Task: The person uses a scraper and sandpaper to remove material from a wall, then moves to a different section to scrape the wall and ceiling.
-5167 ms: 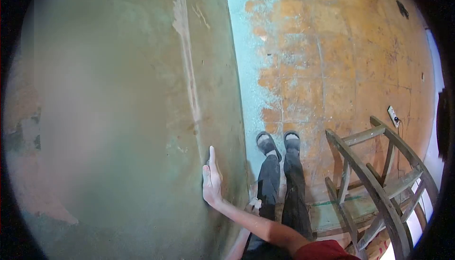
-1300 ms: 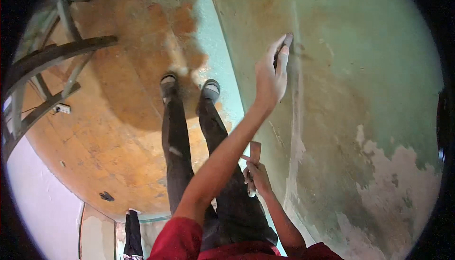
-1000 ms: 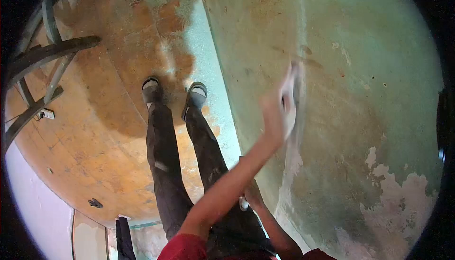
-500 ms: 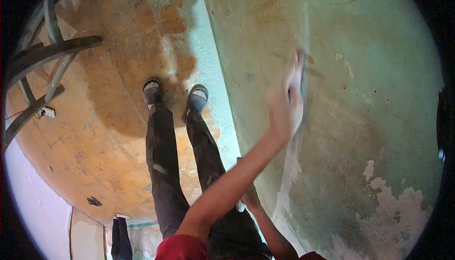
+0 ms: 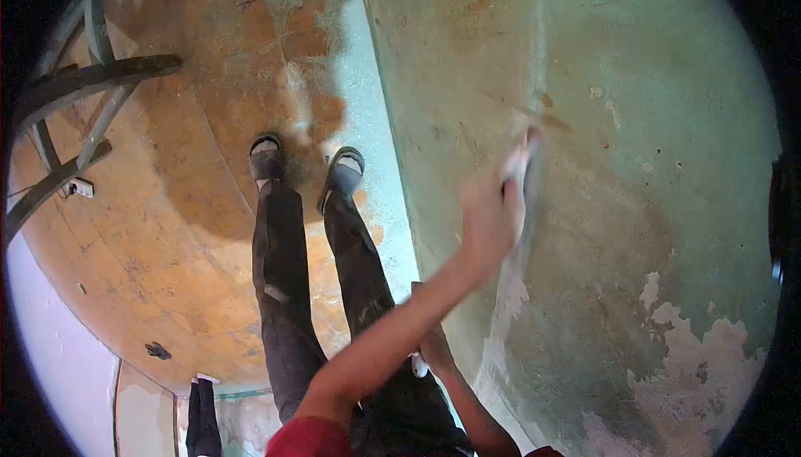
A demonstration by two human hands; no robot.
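My left hand (image 5: 491, 211) reaches across my body to the green wall (image 5: 617, 232). Its fingers are closed round a thin, pale, flat piece (image 5: 523, 178) at the wall surface; motion blur keeps me from telling what it is. A pale vertical streak runs down the wall along this spot. Lower down, near my thigh, my right hand (image 5: 432, 347) is partly covered by my left forearm. A small white thing (image 5: 419, 365) shows at that hand, seemingly in its grip, but its kind is not clear.
Dark curved wooden furniture legs (image 5: 108, 77) stand at upper left, with a white power socket (image 5: 82, 188) beside them. Pale dust (image 5: 367, 82) lines the floor along the wall. Peeled patches (image 5: 701, 365) mark the lower right wall. Another person's legs (image 5: 203, 419) appear at bottom left.
My left hand has slid down the wall, nearer my body, still holding the flat piece. The right hand stays near my thigh. The view has shifted slightly.
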